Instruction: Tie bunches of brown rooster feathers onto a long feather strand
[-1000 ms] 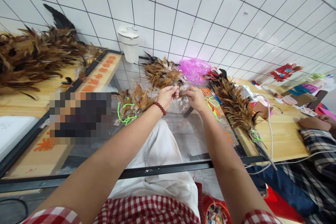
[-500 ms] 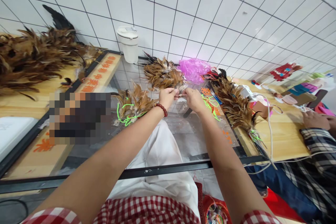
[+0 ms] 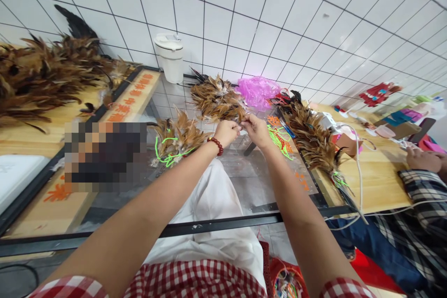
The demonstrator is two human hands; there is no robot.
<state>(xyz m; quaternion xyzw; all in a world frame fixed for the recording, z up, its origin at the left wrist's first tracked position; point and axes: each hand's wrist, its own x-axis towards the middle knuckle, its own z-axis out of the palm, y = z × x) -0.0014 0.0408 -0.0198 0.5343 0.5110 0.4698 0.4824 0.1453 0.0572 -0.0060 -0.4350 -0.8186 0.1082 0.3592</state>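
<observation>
My left hand (image 3: 227, 132), with a red bead bracelet (image 3: 217, 145) at its wrist, pinches at the centre of the glass-topped table. Against its fingertips, my right hand (image 3: 256, 130) is closed in a pinch too. Whatever lies between the fingers is too small to make out. Just beyond them rests a bundle of brown feathers (image 3: 218, 100). A smaller feather bunch (image 3: 179, 132) with bright green cord (image 3: 171, 160) lies left of my left hand. Green and red cords (image 3: 279, 139) are spread to the right of my right hand.
A white lidded cup (image 3: 171, 58) and a pink plastic bag (image 3: 258, 93) stand by the tiled wall. Feather heaps lie at left (image 3: 35, 74) and right (image 3: 310, 132). A white cable (image 3: 358, 172) hangs over the right edge. Another person's hand (image 3: 422, 159) rests at far right.
Both hands have shifted slightly, and the fingertips have come closer together. The pale tuft seen near the fingers before is now less visible. The surrounding things have stayed put.
</observation>
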